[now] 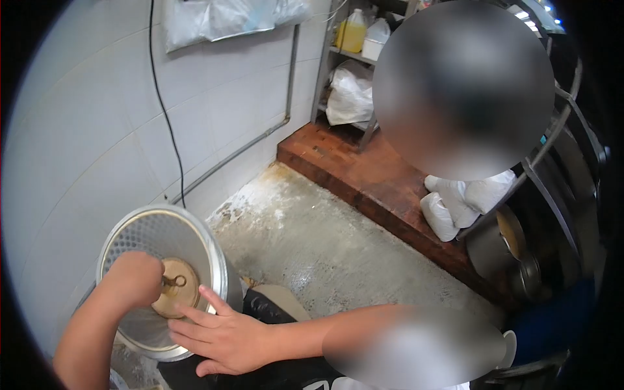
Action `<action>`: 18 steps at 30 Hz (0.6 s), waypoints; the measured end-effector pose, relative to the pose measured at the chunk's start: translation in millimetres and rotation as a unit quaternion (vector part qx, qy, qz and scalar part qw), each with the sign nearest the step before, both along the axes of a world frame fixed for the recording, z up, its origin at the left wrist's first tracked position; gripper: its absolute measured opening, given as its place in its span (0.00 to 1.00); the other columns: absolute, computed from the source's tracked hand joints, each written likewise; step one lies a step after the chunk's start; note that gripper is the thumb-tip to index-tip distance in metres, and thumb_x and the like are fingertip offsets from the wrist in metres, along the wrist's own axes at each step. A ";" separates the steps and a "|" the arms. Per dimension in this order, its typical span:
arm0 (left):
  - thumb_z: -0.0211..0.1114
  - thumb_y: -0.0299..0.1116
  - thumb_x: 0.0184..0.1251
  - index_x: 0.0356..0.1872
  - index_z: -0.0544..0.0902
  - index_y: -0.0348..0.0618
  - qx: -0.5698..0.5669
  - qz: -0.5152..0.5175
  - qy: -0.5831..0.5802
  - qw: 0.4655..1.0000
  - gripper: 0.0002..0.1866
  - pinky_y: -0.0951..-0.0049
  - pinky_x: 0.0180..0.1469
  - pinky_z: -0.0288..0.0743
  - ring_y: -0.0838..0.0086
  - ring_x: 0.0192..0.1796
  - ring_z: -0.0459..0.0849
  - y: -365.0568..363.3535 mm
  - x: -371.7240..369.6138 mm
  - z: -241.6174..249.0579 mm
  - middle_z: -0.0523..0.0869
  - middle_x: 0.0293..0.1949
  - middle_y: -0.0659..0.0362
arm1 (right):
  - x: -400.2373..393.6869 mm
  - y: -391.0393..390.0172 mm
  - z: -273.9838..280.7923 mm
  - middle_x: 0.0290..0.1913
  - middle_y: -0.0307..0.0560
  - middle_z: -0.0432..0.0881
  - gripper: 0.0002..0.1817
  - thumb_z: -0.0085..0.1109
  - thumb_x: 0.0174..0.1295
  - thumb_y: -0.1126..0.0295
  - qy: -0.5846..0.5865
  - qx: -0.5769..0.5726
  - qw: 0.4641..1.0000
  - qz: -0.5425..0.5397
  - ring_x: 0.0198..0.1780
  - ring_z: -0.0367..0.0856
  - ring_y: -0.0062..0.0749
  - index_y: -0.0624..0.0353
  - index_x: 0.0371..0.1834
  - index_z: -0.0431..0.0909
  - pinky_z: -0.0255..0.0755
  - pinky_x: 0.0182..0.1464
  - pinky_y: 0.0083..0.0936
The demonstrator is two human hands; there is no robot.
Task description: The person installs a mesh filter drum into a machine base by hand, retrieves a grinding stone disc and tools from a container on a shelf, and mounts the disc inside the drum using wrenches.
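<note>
A round metal drum (218, 257) with a perforated inner wall stands at the lower left. Inside it sits a tan disc (170, 305), with a small ring-ended metal fitting (180, 281) at its centre. My left hand (135, 278) reaches in over the rim, its fingers curled closed right at the fitting; they hide the other end of it. My right hand (224, 335) extends across the drum's near rim, palm down. Its fingers are spread, with the tips close over the lower edge of the disc and nothing held.
A tiled wall (214, 110) with a black cable rises behind the drum. Across the concrete floor (312, 227) runs a raised red-brown platform (364, 175). White bundles (455, 201) lie on it beside metal pots (491, 250). A person (465, 97), blurred, is there, near shelving with jugs (351, 30).
</note>
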State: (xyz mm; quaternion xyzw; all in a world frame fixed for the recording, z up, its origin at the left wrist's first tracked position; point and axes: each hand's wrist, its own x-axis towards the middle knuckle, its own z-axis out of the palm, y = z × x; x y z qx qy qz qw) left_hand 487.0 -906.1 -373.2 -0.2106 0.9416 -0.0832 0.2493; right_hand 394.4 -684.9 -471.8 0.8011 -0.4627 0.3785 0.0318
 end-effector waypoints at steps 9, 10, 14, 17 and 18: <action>0.67 0.29 0.59 0.39 0.93 0.41 0.020 -0.032 0.061 0.997 0.10 0.49 0.50 0.84 0.48 0.44 0.92 -1.3 7.6 0.5 0.92 0.35 0.44 | -30.8 -24.5 47.2 0.72 0.62 0.78 0.24 0.60 0.74 0.59 0.051 0.063 0.982 -0.170 0.78 0.68 0.67 0.62 0.68 0.81 0.56 0.79 0.70; 0.67 0.29 0.59 0.39 0.93 0.41 0.020 -0.016 0.058 0.998 0.10 0.49 0.50 0.84 0.48 0.44 0.92 -2.9 9.1 2.7 0.92 0.35 0.44 | -11.6 -14.2 46.9 0.71 0.61 0.79 0.25 0.59 0.75 0.56 0.079 0.126 0.987 -0.066 0.77 0.68 0.69 0.63 0.65 0.82 0.54 0.78 0.74; 0.67 0.28 0.62 0.44 0.93 0.43 0.027 -0.011 0.041 0.999 0.11 0.50 0.51 0.84 0.49 0.46 0.92 -5.0 7.3 5.3 0.92 0.38 0.46 | -68.3 -47.6 30.6 0.71 0.61 0.80 0.27 0.66 0.70 0.54 0.198 0.139 0.960 -0.140 0.78 0.70 0.62 0.60 0.66 0.82 0.55 0.80 0.71; 0.67 0.28 0.64 0.45 0.93 0.43 0.032 -0.018 0.041 0.998 0.11 0.51 0.51 0.84 0.50 0.47 0.92 -4.5 9.6 -0.6 0.93 0.39 0.47 | -93.3 -56.8 32.2 0.70 0.56 0.81 0.29 0.64 0.69 0.51 0.071 0.019 0.935 -0.348 0.79 0.70 0.59 0.54 0.68 0.82 0.49 0.79 0.78; 0.67 0.28 0.65 0.45 0.93 0.43 0.036 -0.014 0.038 0.999 0.11 0.51 0.51 0.84 0.50 0.48 0.91 -8.0 10.1 -1.5 0.93 0.40 0.48 | -53.3 -38.1 38.6 0.69 0.55 0.81 0.28 0.59 0.72 0.50 0.072 0.043 0.966 -0.244 0.77 0.71 0.60 0.56 0.68 0.82 0.50 0.78 0.79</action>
